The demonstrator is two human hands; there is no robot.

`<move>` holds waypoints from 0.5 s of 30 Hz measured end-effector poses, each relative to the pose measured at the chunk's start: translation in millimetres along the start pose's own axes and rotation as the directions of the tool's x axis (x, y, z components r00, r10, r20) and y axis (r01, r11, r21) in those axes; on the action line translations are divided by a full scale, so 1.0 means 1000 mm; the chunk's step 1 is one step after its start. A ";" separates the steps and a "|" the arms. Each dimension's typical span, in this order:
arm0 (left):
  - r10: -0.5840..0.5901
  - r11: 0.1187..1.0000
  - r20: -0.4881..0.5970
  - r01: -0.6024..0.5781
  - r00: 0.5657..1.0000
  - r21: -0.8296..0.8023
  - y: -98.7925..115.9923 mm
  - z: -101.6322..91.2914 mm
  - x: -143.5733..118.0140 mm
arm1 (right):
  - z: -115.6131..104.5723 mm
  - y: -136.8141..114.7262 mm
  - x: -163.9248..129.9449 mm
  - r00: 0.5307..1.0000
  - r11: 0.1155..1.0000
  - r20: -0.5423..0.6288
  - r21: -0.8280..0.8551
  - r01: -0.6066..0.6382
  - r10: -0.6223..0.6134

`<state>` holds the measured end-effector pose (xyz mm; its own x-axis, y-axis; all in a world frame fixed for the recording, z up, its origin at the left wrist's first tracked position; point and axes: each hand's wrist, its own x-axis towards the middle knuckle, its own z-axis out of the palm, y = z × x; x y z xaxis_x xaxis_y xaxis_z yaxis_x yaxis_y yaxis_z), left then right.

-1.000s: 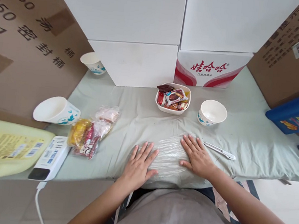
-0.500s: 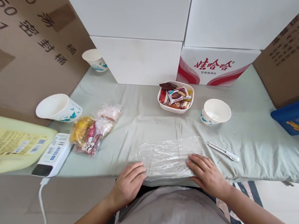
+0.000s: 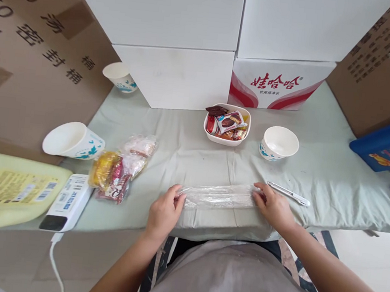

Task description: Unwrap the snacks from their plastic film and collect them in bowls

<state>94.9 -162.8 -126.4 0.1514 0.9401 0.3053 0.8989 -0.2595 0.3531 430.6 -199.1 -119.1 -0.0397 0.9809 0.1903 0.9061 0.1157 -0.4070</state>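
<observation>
A clear plastic bag [image 3: 219, 197], folded into a long narrow strip, lies across the front of the cloth-covered table. My left hand [image 3: 165, 210] grips its left end between thumb and fingers. At the opposite end, my right hand [image 3: 274, 205] pinches the plastic in the same way. A white utility knife [image 3: 289, 193] rests just beyond my right fingers. Behind the strip sits a white bowl [image 3: 226, 140] filled with wrapped snacks [image 3: 230, 122].
A paper cup [image 3: 279, 143] stands at right, another paper cup [image 3: 73, 140] lies tilted at left beside bagged snacks [image 3: 119, 170]. A white power strip [image 3: 67, 202] and yellow jug [image 3: 19, 188] occupy the left edge. White boxes [image 3: 174, 79] line the back.
The wide, flat bag has become a narrow strip as both hands moved away from my body, folding its near side over. The view shifted slightly.
</observation>
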 end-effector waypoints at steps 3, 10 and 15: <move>0.032 0.994 0.004 -0.032 0.999 0.105 -0.001 0.006 0.004 | 0.006 0.001 0.002 1.000 0.992 0.013 -0.122 0.012 -0.011; 0.218 0.971 -0.162 -0.198 0.963 0.131 0.028 -0.011 0.014 | -0.012 -0.021 0.006 0.963 0.948 -0.116 -0.240 0.211 -0.244; 0.490 0.860 0.194 -0.508 0.850 0.056 0.059 0.008 0.000 | 0.009 -0.039 0.005 0.826 0.812 0.188 -0.165 0.559 -0.531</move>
<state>151.7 -176.6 -113.0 0.6488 0.7150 0.2607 0.7188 -0.6882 0.0987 390.8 -197.8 -110.3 -0.5928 0.7787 0.2056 0.7835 0.6167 -0.0767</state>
